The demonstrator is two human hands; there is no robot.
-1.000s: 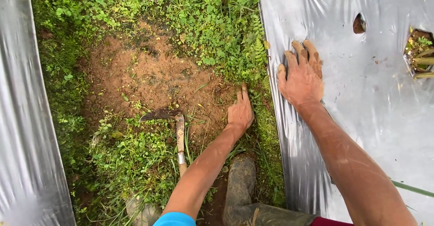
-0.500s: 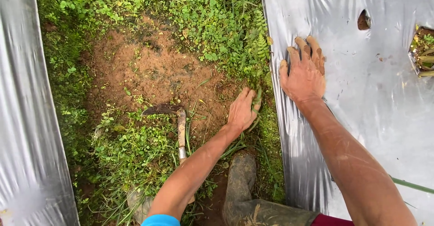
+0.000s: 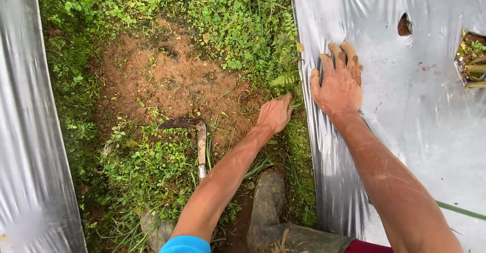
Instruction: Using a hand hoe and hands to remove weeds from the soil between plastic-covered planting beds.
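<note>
Under my left fingers (image 3: 286,101), which are pressed together and curled down, sits a tuft of green weeds (image 3: 283,81) at the very edge of the silver plastic mulch sheet (image 3: 415,131); my left hand (image 3: 274,114) seems to be closing on the stems low down, near the soil, though I cannot tell if anything is truly pinched yet. Just beside it, my right hand (image 3: 338,83) lies flat on the sheet with its fingers (image 3: 344,55) slightly spread, palm pressing down, I judge so that the plastic edge stays put while the other hand works right against it. The weeds lie between the two hands, touching my left fingertips and brushing the sheet's border. Further left, on the bare brown soil patch (image 3: 162,76), a small sickle (image 3: 195,131) rests with its curved blade pointing away from me, well clear of both hands. Below, my muddy rubber boot (image 3: 268,197) stands in the grass strip, and a second silver sheet (image 3: 25,131) runs along the far left
</note>
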